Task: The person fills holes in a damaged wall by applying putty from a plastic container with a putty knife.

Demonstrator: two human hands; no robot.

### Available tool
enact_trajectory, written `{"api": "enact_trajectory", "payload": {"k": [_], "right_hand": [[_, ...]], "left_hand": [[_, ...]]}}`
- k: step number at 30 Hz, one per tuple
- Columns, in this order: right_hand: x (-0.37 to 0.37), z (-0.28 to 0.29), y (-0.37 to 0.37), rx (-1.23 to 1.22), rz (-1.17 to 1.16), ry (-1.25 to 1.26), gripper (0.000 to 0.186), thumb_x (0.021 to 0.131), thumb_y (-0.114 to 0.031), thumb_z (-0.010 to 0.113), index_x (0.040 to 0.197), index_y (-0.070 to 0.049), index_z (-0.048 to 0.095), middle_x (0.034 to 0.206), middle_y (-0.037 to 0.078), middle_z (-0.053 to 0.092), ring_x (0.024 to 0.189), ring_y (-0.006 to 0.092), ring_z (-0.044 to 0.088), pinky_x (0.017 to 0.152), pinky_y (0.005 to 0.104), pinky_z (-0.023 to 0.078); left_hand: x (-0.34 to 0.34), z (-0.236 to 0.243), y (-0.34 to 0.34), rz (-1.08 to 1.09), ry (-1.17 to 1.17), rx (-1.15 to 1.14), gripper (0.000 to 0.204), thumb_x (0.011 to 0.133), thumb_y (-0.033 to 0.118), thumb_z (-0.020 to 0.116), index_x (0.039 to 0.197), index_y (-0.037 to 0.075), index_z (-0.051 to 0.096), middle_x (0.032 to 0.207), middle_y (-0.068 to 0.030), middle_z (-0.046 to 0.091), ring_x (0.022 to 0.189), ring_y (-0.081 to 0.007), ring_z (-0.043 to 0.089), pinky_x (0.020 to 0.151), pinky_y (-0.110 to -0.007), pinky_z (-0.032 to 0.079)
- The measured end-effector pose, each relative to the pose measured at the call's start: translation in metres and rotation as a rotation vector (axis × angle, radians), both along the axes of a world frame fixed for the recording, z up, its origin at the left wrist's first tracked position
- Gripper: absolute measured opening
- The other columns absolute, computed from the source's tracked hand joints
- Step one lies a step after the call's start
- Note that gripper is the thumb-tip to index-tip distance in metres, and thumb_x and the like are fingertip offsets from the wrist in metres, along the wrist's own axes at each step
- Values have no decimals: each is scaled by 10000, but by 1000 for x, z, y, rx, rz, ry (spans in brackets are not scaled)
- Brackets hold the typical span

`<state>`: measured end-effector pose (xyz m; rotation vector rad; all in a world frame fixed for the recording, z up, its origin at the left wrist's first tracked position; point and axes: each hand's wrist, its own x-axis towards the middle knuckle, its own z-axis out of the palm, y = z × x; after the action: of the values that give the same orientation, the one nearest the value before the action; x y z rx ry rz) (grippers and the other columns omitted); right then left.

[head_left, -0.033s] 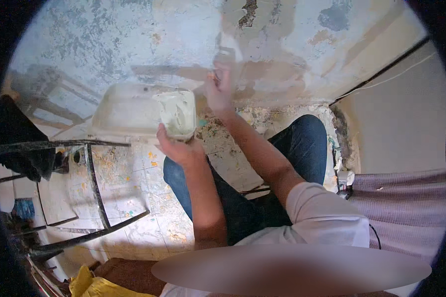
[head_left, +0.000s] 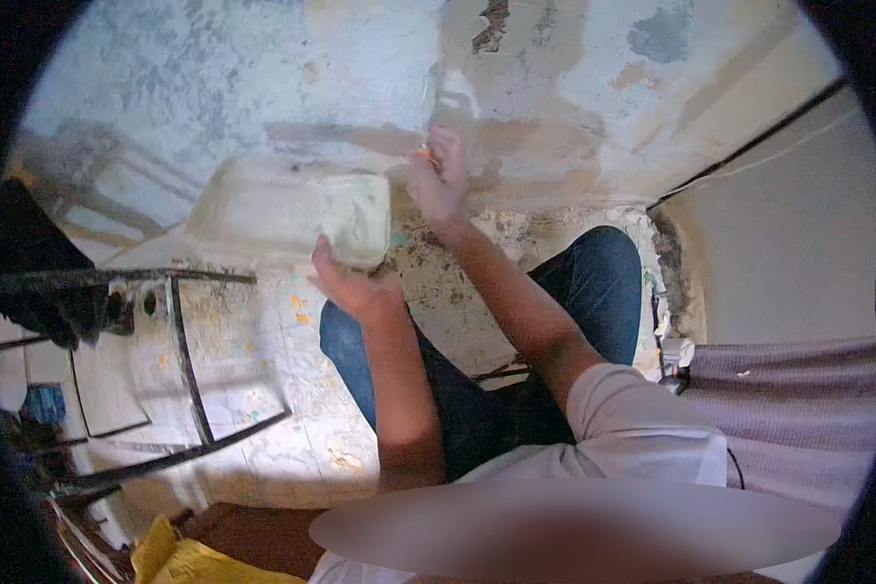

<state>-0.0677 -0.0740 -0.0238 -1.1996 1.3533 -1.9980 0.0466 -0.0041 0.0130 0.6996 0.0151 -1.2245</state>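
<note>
My left hand (head_left: pixel 358 290) is closed on the near edge of a long, pale plastic tray (head_left: pixel 248 219), thumb over the rim. Whitish paste (head_left: pixel 352 216) lies in the tray's right end. To the right of the tray, my right hand (head_left: pixel 440 180) is closed round a putty knife (head_left: pixel 432 95); a bit of orange shows between the fingers. Its pale blade is blurred and points up at the patchy wall (head_left: pixel 360 68). Whether the blade touches the wall I cannot tell.
A dark metal frame (head_left: pixel 187 360) stands at the left, with black cloth (head_left: pixel 34 263) over it. Paint-spotted floor (head_left: pixel 311 409) lies around my bent knees (head_left: pixel 603 282). Ribbed purple-grey fabric (head_left: pixel 788 409) is at the right, yellow cloth (head_left: pixel 180 555) at the lower left.
My right hand and the putty knife have shifted very slightly right and down. The tray has moved a touch to the right in the view.
</note>
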Motion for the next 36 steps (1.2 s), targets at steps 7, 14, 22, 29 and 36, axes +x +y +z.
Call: {"api": "enact_trajectory", "payload": {"k": [7, 14, 22, 29, 36], "right_hand": [[-44, 65, 117, 261, 753, -771, 211, 920, -177, 503, 1117, -143, 438, 751, 60, 546, 436, 90, 412, 379, 208, 336], [-68, 42, 172, 494, 771, -787, 184, 968, -242, 470, 1132, -161, 447, 761, 42, 539, 402, 73, 404, 330, 179, 336], [-97, 48, 219, 487, 765, -828, 120, 950, -185, 471, 1069, -169, 474, 755, 51, 533, 434, 100, 428, 367, 195, 335], [-97, 71, 178, 104, 39, 983, 295, 914, -108, 523, 1208, -90, 522, 759, 135, 566, 598, 210, 578, 531, 337, 470], [-95, 61, 187, 280, 88, 1345, 431, 841, -78, 608, 1266, -134, 559, 781, 115, 591, 706, 326, 596, 641, 408, 490]], "left_hand": [[-35, -12, -5, -333, 57, -137, 491, 841, 324, 527, 1248, 57, 459, 1213, -126, 528, 1148, -316, 518, 941, -519, 434], [-41, -6, 4, -448, 225, -248, 496, 832, 294, 497, 1259, 44, 459, 1229, -144, 528, 1176, -341, 504, 976, -555, 395], [-38, -4, 4, -518, 248, -268, 651, 802, 376, 464, 1352, 37, 386, 1342, -183, 454, 1263, -396, 421, 977, -640, 328], [-34, -1, 2, -630, 207, -270, 642, 807, 354, 465, 1349, 25, 372, 1345, -183, 449, 1240, -419, 440, 925, -667, 350], [-34, -3, -2, -625, 219, -196, 599, 816, 325, 481, 1326, 21, 398, 1295, -169, 489, 1190, -400, 481, 962, -652, 354]]}}
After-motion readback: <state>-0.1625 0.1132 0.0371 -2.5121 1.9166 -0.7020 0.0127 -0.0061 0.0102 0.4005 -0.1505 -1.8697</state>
